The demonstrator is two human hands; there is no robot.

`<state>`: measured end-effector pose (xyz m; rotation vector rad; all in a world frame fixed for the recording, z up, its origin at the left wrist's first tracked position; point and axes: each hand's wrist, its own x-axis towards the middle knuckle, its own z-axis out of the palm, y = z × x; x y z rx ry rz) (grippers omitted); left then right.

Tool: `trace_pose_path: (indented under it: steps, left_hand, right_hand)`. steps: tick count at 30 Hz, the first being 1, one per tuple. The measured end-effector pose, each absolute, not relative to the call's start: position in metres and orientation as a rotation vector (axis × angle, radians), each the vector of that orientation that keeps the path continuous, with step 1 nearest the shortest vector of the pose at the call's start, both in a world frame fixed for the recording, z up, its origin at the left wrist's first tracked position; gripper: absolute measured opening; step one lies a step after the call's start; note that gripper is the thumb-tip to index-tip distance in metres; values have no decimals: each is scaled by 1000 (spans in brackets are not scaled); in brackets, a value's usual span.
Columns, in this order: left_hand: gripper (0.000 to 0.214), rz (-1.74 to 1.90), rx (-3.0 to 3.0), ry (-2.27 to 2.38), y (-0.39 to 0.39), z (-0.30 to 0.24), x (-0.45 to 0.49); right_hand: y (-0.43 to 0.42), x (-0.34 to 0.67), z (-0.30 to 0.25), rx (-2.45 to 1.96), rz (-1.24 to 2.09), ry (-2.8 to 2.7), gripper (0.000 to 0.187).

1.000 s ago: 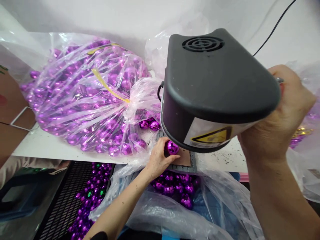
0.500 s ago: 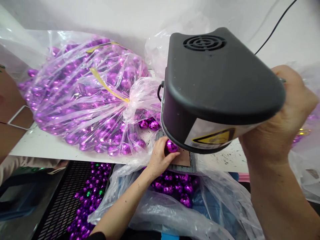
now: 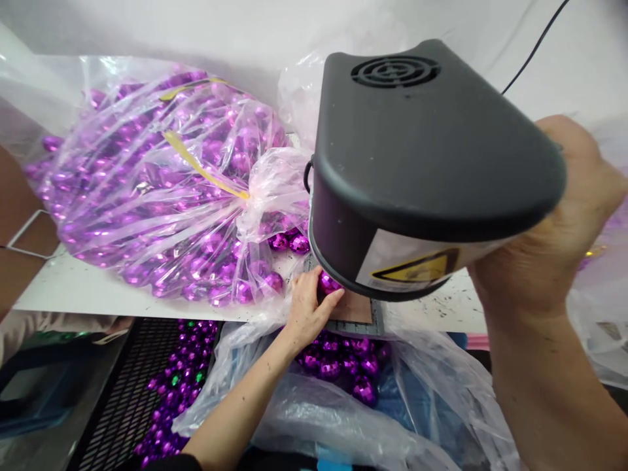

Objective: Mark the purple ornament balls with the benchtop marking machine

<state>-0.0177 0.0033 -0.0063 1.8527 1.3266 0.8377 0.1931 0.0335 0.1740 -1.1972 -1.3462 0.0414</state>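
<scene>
In the fingers of my left hand [image 3: 310,306] is a shiny purple faceted ball [image 3: 328,282], held at the lower left edge of a black machine housing. My right hand [image 3: 554,222] is wrapped round the right end of that black housing [image 3: 436,150], which has a round vent on top and a yellow warning label [image 3: 417,265]. What lies under the housing is hidden from me. Beneath the ball is a brown board [image 3: 354,309] on a grey mat [image 3: 377,320].
A tied clear bag [image 3: 161,190] of purple balls lies on the white table [image 3: 88,288]. Loose purple balls [image 3: 363,389] sit in an open plastic bag [image 3: 304,418] at the front. A black crate [image 3: 118,386] with small purple balls stands lower left. Part of a person shows at left.
The ball in my left hand has shifted slightly left. My fingers now lie flatter and closer around it. The whole view has moved a little. My right hand stays on the housing.
</scene>
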Motion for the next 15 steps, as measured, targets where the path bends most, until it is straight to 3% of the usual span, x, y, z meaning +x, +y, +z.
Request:
trace_pose_path:
  steps: [7, 15]
  left_hand:
    - [37, 796, 2178, 1347, -1, -9, -1]
    - [36, 824, 2033, 1199, -2, -3, 6]
  right_hand:
    - [33, 191, 175, -1197, 25, -1323, 42]
    - [29, 191, 174, -1228, 74, -1336, 37]
